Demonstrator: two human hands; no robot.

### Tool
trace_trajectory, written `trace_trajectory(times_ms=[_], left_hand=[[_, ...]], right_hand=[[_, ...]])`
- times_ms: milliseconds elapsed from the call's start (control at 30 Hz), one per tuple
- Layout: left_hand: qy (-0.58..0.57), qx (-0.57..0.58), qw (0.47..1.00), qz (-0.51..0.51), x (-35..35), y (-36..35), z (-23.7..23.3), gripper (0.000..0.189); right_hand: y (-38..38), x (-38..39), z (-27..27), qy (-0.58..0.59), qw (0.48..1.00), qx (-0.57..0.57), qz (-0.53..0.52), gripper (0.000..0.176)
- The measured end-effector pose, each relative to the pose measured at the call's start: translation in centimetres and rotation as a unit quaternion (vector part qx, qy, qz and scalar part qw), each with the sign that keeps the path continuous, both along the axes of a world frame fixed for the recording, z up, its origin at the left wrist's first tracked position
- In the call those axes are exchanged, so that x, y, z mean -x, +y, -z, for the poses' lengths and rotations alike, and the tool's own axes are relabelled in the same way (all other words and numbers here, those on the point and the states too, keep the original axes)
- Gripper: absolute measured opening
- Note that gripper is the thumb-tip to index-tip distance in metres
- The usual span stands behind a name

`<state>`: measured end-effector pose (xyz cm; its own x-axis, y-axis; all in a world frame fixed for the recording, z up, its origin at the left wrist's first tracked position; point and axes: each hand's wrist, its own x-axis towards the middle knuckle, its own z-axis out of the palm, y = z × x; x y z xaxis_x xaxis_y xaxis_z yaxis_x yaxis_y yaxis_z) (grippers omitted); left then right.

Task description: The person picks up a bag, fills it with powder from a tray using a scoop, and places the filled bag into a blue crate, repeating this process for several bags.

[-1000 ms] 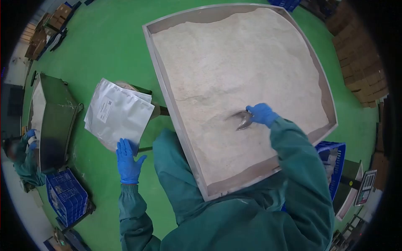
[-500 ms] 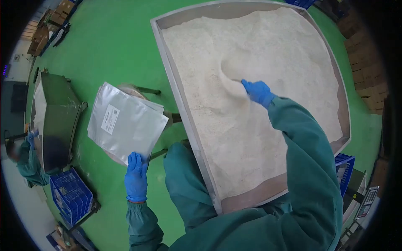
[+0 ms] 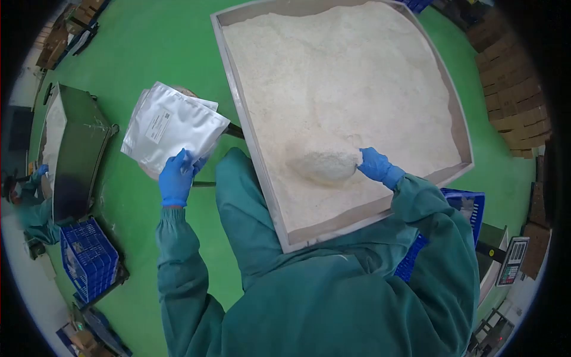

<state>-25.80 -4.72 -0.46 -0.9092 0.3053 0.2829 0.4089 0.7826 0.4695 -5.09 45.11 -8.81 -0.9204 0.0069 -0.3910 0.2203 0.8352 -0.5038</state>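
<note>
Pale powder (image 3: 357,77) fills a large metal bin (image 3: 253,152). My right hand (image 3: 380,168), in a blue glove, is closed round the handle of a scoop (image 3: 324,163) heaped with powder, low over the near part of the bin. To the left, silver bags (image 3: 184,128) with a white label lie stacked on a round stool (image 3: 148,171). My left hand (image 3: 176,178), also gloved in blue, pinches the near edge of the top bag, fingers on its upper face.
A co-worker (image 3: 33,205) stands at another metal bin (image 3: 80,149) on the far left. Blue crates stand at the lower left (image 3: 89,259) and right (image 3: 470,208). Cardboard boxes (image 3: 514,89) are stacked at the right, above a scale (image 3: 513,262).
My right hand has drawn the scoop nearer to me, and it now carries a heap of powder. My left hand has gone from lying flat at the bags' edge to gripping it.
</note>
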Motion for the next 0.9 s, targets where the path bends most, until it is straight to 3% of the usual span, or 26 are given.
trace_trajectory(times_ms=[67,133,200,267,300,367,433,500,567,667,733,800,867,900], left_hand=[[-0.019,0.291,0.956,-0.017,0.6,-1.3,1.2,0.015],[0.046,0.275,0.959,-0.059,0.5,-0.5,-2.4,0.012],[0.111,0.261,0.954,-0.092,-0.8,0.7,-8.5,0.008],[0.219,0.215,0.950,-0.061,-4.0,3.3,-15.9,0.006],[0.223,0.215,0.949,-0.062,-5.4,4.5,-17.7,0.006],[0.237,0.169,0.955,0.057,-7.9,7.2,-19.7,0.017],[0.226,0.206,0.948,0.090,-8.0,10.7,-17.7,0.030],[0.194,0.056,0.971,0.126,-7.4,15.9,-14.8,0.040],[0.119,0.150,0.973,0.125,-5.9,21.3,-11.4,0.040],[0.049,0.152,0.969,0.191,-4.3,27.8,-3.7,0.038],[0.001,0.130,0.967,0.221,-4.9,29.4,-1.8,0.036],[-0.060,0.109,0.966,0.228,-6.0,30.1,-0.1,0.029],[-0.066,0.060,0.971,0.223,-7.2,30.2,-1.6,0.026],[-0.068,0.011,0.974,0.216,-7.7,30.0,-3.2,0.024]], right_hand=[[-0.1,-1.0,-4.0,0.014,1.000,0.017,-0.005,0.031],[-0.6,-1.5,-7.8,-0.036,0.999,-0.001,0.022,0.032],[-1.0,-2.5,-10.4,-0.003,0.999,-0.023,0.036,0.032],[-1.5,-3.8,-11.8,0.022,0.998,-0.039,0.052,0.032],[-1.6,-4.4,-12.2,0.043,0.995,-0.046,0.074,0.032],[-1.4,-5.4,-12.5,0.068,0.991,-0.055,0.096,0.032],[-0.7,-6.4,-12.0,0.102,0.986,-0.085,0.103,0.032],[-0.9,-6.9,-14.6,0.066,0.987,-0.099,0.109,0.033],[-0.5,-7.3,-16.8,0.026,0.986,-0.119,0.114,0.034],[1.0,-7.5,-18.9,-0.032,0.982,-0.146,0.117,0.035],[2.2,-7.6,-19.5,0.052,0.977,-0.201,0.039,0.034],[2.3,-5.3,-20.6,0.033,0.973,-0.227,0.036,0.034],[1.1,-2.0,-21.2,0.014,0.970,-0.241,0.038,0.033],[0.1,0.0,-21.1,0.048,0.963,-0.261,-0.044,0.031]])
